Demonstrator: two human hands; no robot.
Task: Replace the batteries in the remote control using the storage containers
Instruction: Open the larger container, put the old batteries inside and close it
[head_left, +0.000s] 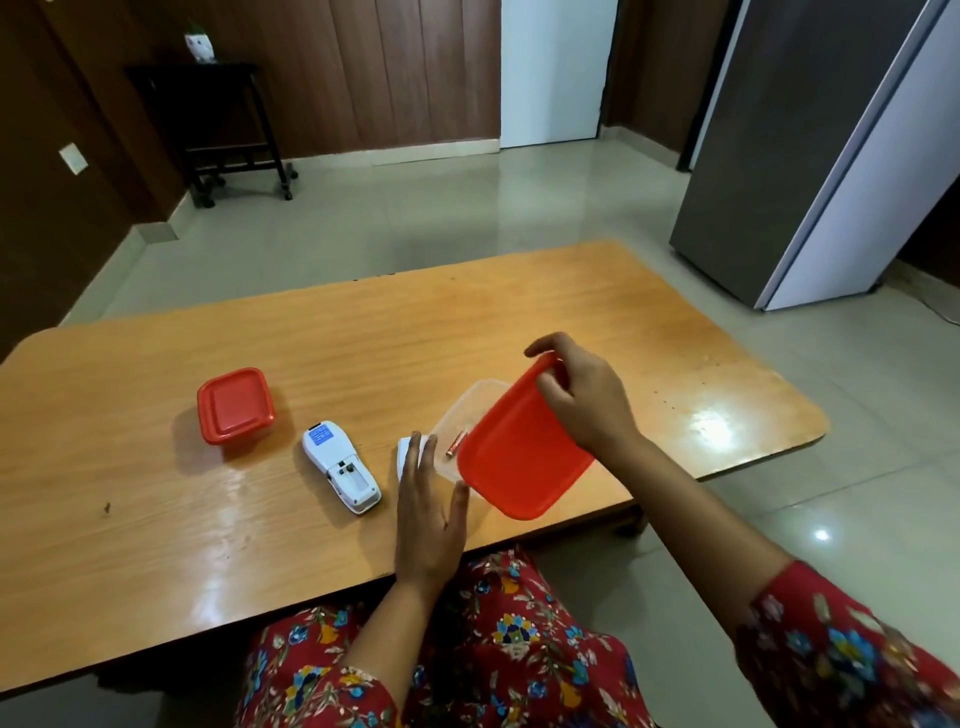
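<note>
Left hand (428, 512) lies flat and spread on the wooden tabletop (156, 519), partly covering a white cover (408, 452). At 9 o'clock of it lies the remote (340, 467), back up, battery bay empty, its blue label unreadable; farther left sits a closed red-lidded box (235, 405). Right hand (582, 397) pinches a red lid (519, 457) tilted over the clear tub (467, 415), half hiding it; one battery (457, 443) lies inside. Glossy floor tiles surround.

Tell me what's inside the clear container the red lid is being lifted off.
One small battery lies inside the clear container. The red lid, held tilted by the right hand, covers the near right part, so anything there is hidden.
</note>
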